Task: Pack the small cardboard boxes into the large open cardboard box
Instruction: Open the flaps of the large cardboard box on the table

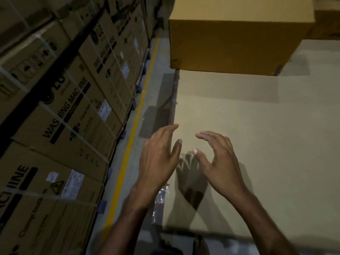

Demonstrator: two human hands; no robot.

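Two empty hands, left hand (pixel 158 157) and right hand (pixel 219 162), hovered with fingers loosely spread above a tan tabletop (pixel 266 135), where one closed cardboard box (pixel 235 46) sat at the far end.

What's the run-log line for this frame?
left hand: open, empty | right hand: open, empty | both above flat tan cardboard surface | brown cardboard box ahead, untouched | printed washing-machine cartons stacked left

Left hand (pixel 160 159) at 6 o'clock and right hand (pixel 219 162) at 5 hover side by side, fingers loose, over a cardboard sheet (pixel 266 135). A box (pixel 239 45) sits at 1 o'clock. Stacked cartons (pixel 64 116) are at 9, beyond a yellow line (pixel 132 129).
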